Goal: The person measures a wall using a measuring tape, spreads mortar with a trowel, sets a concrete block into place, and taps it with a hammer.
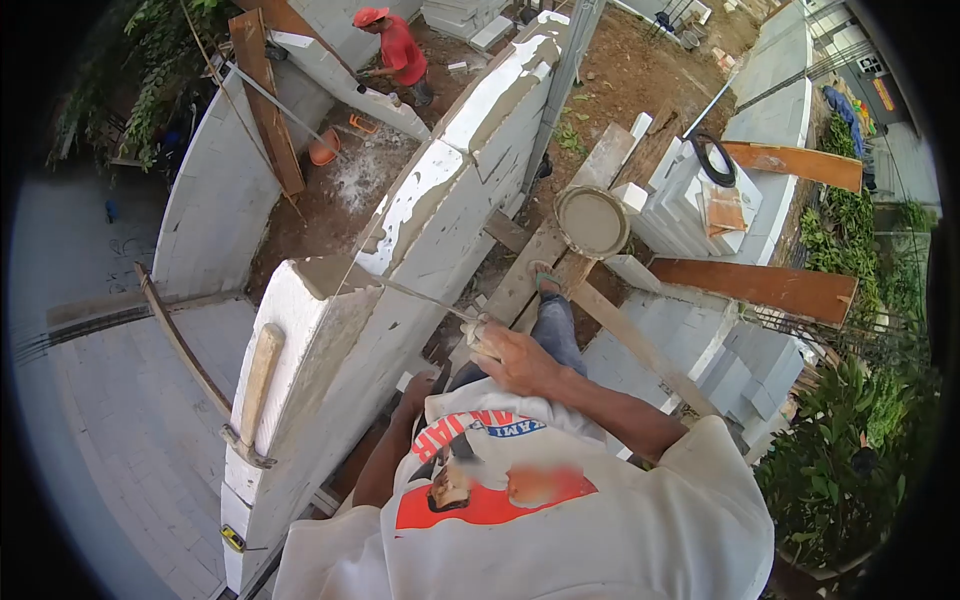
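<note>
My right hand (510, 355) is closed around the handle of a trowel (425, 297), seen almost edge-on. Its thin blade reaches left across the wall top, near a patch of grey mortar (325, 274) on the end of a white block. Low beside the near face of the block wall (400, 270) is my left hand (416, 390); its fingers are too small and partly hidden to read. A hammer (262, 370) with a wooden handle rests on the wall top, left of the trowel. Further down the same top lies a yellow tape measure (232, 538).
A round bucket of mortar (593, 222) stands on wooden planks (530, 272) by my foot. Stacked white blocks (690, 200) carry a black coil (712, 160). Beyond the wall, a person in red (400, 55) stands at another wall. A metal post (565, 75) rises against the wall.
</note>
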Demonstrator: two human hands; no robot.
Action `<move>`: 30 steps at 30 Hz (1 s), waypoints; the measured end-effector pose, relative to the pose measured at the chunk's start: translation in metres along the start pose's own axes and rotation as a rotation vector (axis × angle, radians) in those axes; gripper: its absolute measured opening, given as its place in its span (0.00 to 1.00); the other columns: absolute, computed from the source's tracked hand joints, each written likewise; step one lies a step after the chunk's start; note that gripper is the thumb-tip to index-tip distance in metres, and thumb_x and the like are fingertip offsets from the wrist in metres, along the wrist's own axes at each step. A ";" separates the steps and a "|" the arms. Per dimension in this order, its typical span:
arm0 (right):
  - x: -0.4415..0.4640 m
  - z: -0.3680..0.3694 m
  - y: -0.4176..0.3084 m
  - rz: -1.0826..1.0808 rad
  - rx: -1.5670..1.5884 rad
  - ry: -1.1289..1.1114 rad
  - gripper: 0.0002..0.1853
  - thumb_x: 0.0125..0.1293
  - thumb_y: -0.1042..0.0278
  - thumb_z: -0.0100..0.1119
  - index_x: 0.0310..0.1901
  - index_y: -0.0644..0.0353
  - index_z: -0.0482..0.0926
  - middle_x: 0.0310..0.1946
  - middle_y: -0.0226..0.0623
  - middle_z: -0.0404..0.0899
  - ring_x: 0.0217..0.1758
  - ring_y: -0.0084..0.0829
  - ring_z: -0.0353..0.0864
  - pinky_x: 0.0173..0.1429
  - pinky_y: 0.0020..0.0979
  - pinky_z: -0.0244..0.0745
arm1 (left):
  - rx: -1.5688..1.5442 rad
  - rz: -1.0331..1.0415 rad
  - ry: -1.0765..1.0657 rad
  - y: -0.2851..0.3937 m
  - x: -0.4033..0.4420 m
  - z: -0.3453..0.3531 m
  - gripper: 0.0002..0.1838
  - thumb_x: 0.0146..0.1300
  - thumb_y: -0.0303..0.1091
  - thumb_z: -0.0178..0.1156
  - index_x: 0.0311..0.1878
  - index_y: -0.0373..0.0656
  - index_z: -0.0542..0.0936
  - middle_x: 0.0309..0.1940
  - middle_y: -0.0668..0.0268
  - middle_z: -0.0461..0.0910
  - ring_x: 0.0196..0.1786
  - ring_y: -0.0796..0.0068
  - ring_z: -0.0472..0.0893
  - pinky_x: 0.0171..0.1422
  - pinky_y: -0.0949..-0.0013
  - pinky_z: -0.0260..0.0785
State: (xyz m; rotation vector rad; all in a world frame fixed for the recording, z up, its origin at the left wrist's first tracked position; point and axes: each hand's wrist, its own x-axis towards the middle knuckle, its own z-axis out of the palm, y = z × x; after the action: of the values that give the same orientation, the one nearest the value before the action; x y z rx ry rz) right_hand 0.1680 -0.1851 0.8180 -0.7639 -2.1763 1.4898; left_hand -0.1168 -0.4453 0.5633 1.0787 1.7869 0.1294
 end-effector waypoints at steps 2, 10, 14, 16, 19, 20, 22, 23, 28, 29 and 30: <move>-0.009 -0.023 0.025 0.170 0.066 0.097 0.19 0.75 0.64 0.65 0.57 0.70 0.76 0.58 0.60 0.82 0.59 0.63 0.83 0.61 0.54 0.81 | -0.010 -0.123 -0.015 0.040 -0.006 -0.019 0.24 0.70 0.48 0.65 0.56 0.35 0.85 0.54 0.40 0.86 0.61 0.36 0.84 0.65 0.45 0.77; -0.057 -0.078 0.293 1.073 0.043 0.342 0.27 0.76 0.52 0.66 0.53 0.76 0.78 0.39 0.64 0.86 0.48 0.61 0.89 0.55 0.53 0.83 | 0.041 -0.170 -0.144 0.083 -0.023 -0.013 0.18 0.79 0.38 0.55 0.61 0.37 0.85 0.58 0.43 0.87 0.63 0.43 0.86 0.69 0.54 0.77; -0.079 -0.108 0.407 1.194 0.034 0.488 0.25 0.74 0.51 0.66 0.59 0.65 0.85 0.56 0.63 0.87 0.61 0.65 0.86 0.61 0.55 0.81 | -0.328 -0.373 -0.261 0.108 -0.014 0.012 0.15 0.77 0.37 0.58 0.55 0.37 0.86 0.49 0.50 0.88 0.52 0.60 0.87 0.60 0.61 0.78; -0.084 -0.117 0.458 1.197 0.106 0.543 0.24 0.73 0.51 0.66 0.58 0.65 0.86 0.56 0.62 0.88 0.62 0.64 0.86 0.62 0.54 0.81 | -0.369 -0.433 -0.361 0.117 0.003 0.026 0.18 0.77 0.35 0.59 0.61 0.33 0.84 0.56 0.53 0.89 0.57 0.67 0.87 0.63 0.65 0.78; -0.091 -0.117 0.540 1.296 0.129 0.568 0.18 0.72 0.58 0.71 0.53 0.64 0.87 0.44 0.51 0.90 0.46 0.52 0.88 0.53 0.49 0.78 | -0.489 -0.444 -0.384 0.146 0.026 0.038 0.23 0.79 0.36 0.59 0.68 0.30 0.80 0.61 0.50 0.88 0.63 0.64 0.87 0.70 0.65 0.76; -0.092 -0.117 0.564 1.244 0.053 0.656 0.17 0.71 0.59 0.71 0.51 0.64 0.88 0.45 0.52 0.90 0.49 0.53 0.88 0.55 0.49 0.78 | -0.359 -0.456 -0.399 0.109 0.020 0.052 0.24 0.80 0.36 0.58 0.70 0.29 0.79 0.63 0.48 0.87 0.66 0.62 0.86 0.73 0.64 0.75; -0.093 -0.117 0.607 1.204 -0.023 0.734 0.16 0.70 0.59 0.72 0.49 0.64 0.89 0.47 0.52 0.90 0.51 0.54 0.87 0.57 0.49 0.78 | -0.227 -0.477 -0.425 0.096 0.028 0.064 0.25 0.81 0.36 0.58 0.72 0.28 0.77 0.65 0.47 0.86 0.68 0.60 0.85 0.76 0.63 0.73; -0.090 -0.122 0.622 1.150 -0.108 0.786 0.16 0.69 0.61 0.72 0.51 0.63 0.90 0.47 0.53 0.89 0.54 0.55 0.86 0.60 0.50 0.79 | -0.177 -0.550 -0.427 0.116 0.031 0.059 0.25 0.82 0.37 0.58 0.72 0.28 0.77 0.66 0.47 0.85 0.70 0.59 0.84 0.77 0.63 0.73; -0.095 -0.143 0.718 1.053 -0.383 0.770 0.18 0.68 0.58 0.73 0.55 0.58 0.91 0.54 0.49 0.86 0.59 0.53 0.84 0.69 0.52 0.75 | -0.193 -0.685 -0.300 0.133 0.031 0.062 0.24 0.82 0.36 0.58 0.72 0.28 0.78 0.67 0.47 0.85 0.71 0.59 0.84 0.77 0.62 0.72; -0.096 -0.155 0.729 1.035 -0.437 0.723 0.19 0.69 0.57 0.72 0.57 0.57 0.90 0.57 0.47 0.85 0.60 0.52 0.83 0.71 0.53 0.73 | -0.283 -0.666 -0.315 0.110 0.023 0.067 0.24 0.82 0.35 0.58 0.71 0.28 0.78 0.66 0.48 0.85 0.70 0.59 0.84 0.76 0.62 0.73; -0.107 -0.162 0.759 1.045 -0.434 0.714 0.19 0.69 0.57 0.72 0.57 0.57 0.90 0.57 0.47 0.85 0.60 0.52 0.83 0.71 0.53 0.73 | -0.375 -0.645 -0.329 0.089 0.014 0.072 0.23 0.82 0.35 0.58 0.71 0.28 0.78 0.65 0.49 0.86 0.68 0.60 0.84 0.75 0.62 0.73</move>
State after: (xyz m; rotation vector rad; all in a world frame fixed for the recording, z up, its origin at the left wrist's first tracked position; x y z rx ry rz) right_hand 0.5103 0.0805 0.1654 -2.3843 -1.5367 0.7868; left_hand -0.0073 -0.4088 0.5649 0.2134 1.6381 -0.0998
